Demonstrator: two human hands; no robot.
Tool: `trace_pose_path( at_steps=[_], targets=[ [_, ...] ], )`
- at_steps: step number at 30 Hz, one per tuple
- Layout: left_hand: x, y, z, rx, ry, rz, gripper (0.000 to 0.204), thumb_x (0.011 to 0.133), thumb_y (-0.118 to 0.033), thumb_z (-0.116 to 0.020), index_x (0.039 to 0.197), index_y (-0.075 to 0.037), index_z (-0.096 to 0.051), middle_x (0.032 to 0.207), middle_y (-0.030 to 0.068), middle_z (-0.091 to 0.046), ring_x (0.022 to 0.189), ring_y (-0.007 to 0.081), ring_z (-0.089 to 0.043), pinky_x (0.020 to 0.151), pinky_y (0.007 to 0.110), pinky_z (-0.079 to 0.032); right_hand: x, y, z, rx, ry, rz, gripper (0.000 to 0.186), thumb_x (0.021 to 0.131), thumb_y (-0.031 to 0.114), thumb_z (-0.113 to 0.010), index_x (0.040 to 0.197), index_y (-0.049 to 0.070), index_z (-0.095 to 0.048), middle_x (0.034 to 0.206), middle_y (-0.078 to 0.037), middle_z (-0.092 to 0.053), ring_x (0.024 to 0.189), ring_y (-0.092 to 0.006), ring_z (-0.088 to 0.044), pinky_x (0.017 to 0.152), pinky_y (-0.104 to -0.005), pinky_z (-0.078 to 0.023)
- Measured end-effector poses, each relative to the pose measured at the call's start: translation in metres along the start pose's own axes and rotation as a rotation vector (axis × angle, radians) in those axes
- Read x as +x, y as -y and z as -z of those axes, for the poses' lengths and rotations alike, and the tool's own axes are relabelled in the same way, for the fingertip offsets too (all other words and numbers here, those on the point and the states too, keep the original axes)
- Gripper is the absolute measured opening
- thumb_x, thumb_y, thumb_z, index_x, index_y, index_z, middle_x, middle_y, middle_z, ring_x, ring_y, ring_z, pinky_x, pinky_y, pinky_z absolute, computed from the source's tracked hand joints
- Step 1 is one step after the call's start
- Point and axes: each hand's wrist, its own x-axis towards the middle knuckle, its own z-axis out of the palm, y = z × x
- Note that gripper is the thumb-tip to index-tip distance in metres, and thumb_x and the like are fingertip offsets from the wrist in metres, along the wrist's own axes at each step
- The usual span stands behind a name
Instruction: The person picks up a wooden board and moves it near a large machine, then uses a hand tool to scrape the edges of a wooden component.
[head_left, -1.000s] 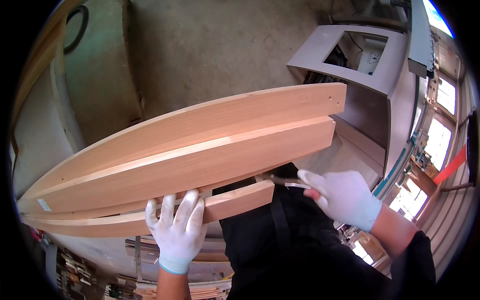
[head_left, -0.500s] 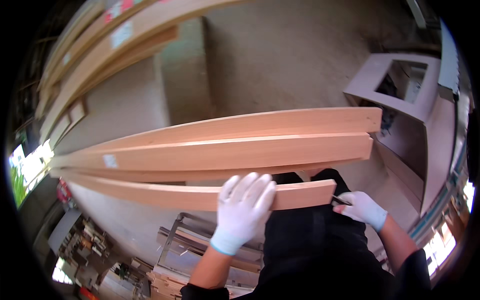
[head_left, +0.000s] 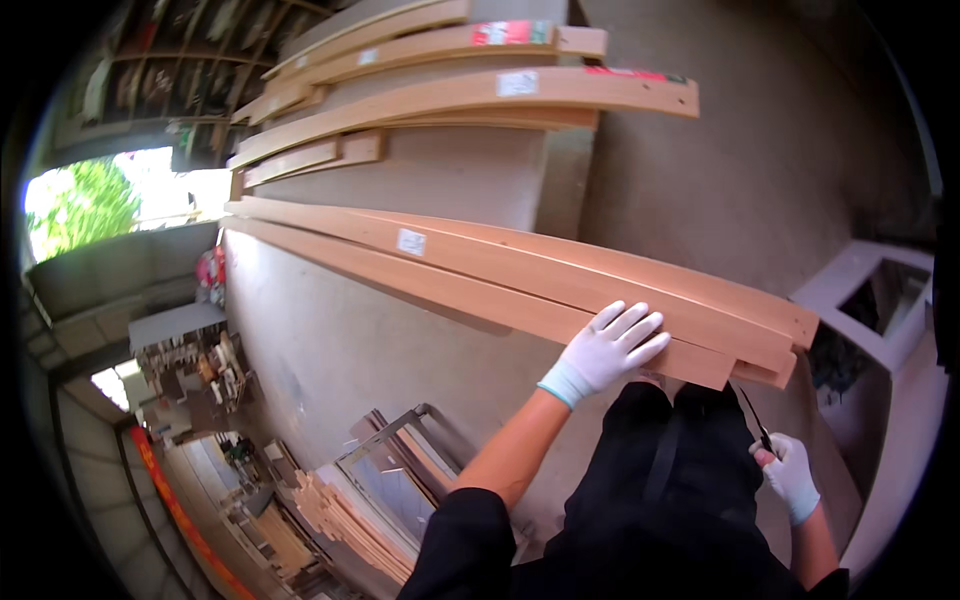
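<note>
My left hand (head_left: 610, 350), in a white glove, lies with fingers apart across the nearest long wooden board (head_left: 500, 308), close to its right end. Against that board's far side lies a longer board with a white label (head_left: 540, 276), and another board (head_left: 640, 262) is behind it. These boards run from the far left toward me at the right. Below their right ends my right hand (head_left: 790, 475), also gloved, is closed round a thin dark rod-shaped tool (head_left: 766, 440). The tool points up toward the board ends; its exact kind is unclear.
More labelled boards (head_left: 600, 90) lie on a grey surface (head_left: 450, 170) beyond. A pale cabinet-like frame (head_left: 880, 350) with an opening stands at right. At lower left are a metal rack (head_left: 385, 470), a stack of wood strips (head_left: 340, 520) and a cluttered work area (head_left: 210, 375).
The view has swung left. My left hand has gone from gripping the nearest board to lying spread on it, and that board now sits against the others. My right hand is lower, away from the board end.
</note>
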Motion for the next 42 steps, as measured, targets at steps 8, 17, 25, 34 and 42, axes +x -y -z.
trace_pose_path(
  at_steps=[8, 17, 25, 34, 42],
  targets=[
    [-0.058, 0.017, 0.023, 0.051, 0.043, 0.567, 0.075, 0.082, -0.037, -0.077, 0.147, -0.01, -0.051, 0.153, 0.019, -0.045, 0.143, 0.042, -0.039, 0.12, 0.056, -0.029, 0.066, 0.078, -0.032, 0.311, 0.097, 0.073, 0.023, 0.103, 0.024, -0.063, 0.107, 0.002, -0.064, 0.064, -0.003, -0.059, 0.046, -0.0082, -0.051, 0.045, -0.0225, -0.043],
    [-0.317, -0.031, -0.017, -0.083, -0.141, 1.375, 0.074, 0.093, -0.048, -0.065, 0.15, -0.005, -0.046, 0.152, 0.0208, -0.049, 0.142, 0.0407, -0.045, 0.117, 0.051, -0.037, 0.165, 0.221, -0.187, 0.21, 0.124, 0.225, 0.021, 0.106, 0.021, -0.057, 0.113, 0.003, -0.063, 0.06, -0.003, -0.058, 0.047, -0.0106, -0.054, 0.045, -0.0227, -0.042],
    [-0.588, -0.059, -0.015, -0.659, -0.076, 2.046, 0.08, 0.095, -0.057, -0.059, 0.148, 0.002, -0.05, 0.143, 0.0259, -0.059, 0.134, 0.0382, -0.055, 0.115, 0.045, -0.042, 0.197, 0.383, -0.416, 0.09, 0.326, 0.336, 0.03, 0.107, 0.028, -0.058, 0.122, 0.003, -0.064, 0.069, -0.005, -0.063, 0.054, -0.0113, -0.059, 0.049, -0.0244, -0.045],
    [-0.728, 0.088, 0.039, -0.694, -0.581, 2.085, 0.063, 0.097, -0.046, -0.063, 0.135, 0.004, -0.062, 0.136, 0.0255, -0.064, 0.131, 0.0378, -0.059, 0.112, 0.042, -0.044, 0.265, 0.466, -0.599, 0.003, 0.346, 0.192, 0.029, 0.104, 0.032, -0.06, 0.104, 0.004, -0.066, 0.066, -0.005, -0.062, 0.053, -0.0131, -0.06, 0.049, -0.0267, -0.047],
    [-0.818, 0.256, 0.182, -0.747, -0.483, 1.741, 0.056, 0.098, -0.036, -0.066, 0.136, 0.005, -0.061, 0.138, 0.0255, -0.062, 0.133, 0.0354, -0.057, 0.114, 0.04, -0.043, 0.34, 0.613, -0.786, 0.301, 0.187, 0.268, 0.032, 0.106, 0.034, -0.057, 0.109, 0.002, -0.063, 0.07, -0.006, -0.063, 0.056, -0.0132, -0.061, 0.05, -0.0271, -0.047]
  ],
)
